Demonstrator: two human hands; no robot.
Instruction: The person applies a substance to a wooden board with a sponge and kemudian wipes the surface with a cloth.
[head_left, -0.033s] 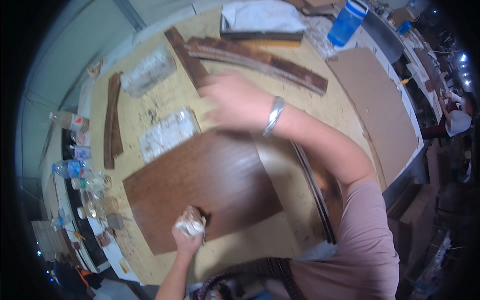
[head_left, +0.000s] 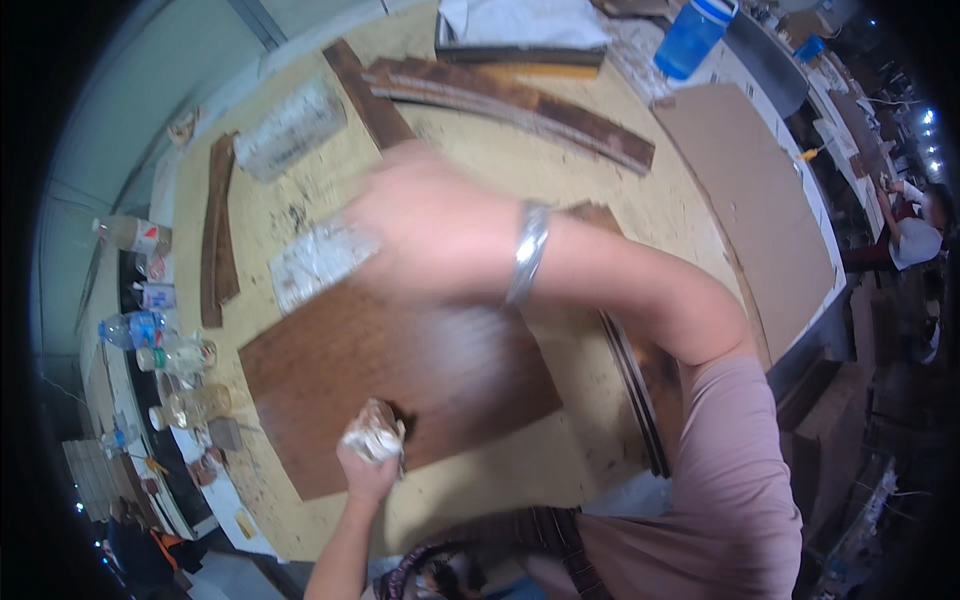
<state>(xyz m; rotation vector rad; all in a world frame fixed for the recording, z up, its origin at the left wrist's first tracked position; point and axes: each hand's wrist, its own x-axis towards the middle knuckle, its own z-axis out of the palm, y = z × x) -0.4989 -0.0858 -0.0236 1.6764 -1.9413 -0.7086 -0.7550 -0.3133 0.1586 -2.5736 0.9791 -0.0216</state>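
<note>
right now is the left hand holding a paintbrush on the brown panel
No, the left hand grips a crumpled whitish rag pressed against the near edge of the brown wooden panel, not a brush.

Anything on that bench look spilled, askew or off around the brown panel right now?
Nothing is spilled. The brown panel lies skewed to the table edges. The left hand presses a wadded rag on its near edge; the right hand is blurred above it.

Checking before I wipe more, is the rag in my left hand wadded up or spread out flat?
Wadded up. The whitish rag shows as a tight crumpled ball gripped in the left hand, pressed on the brown wooden panel.
</note>
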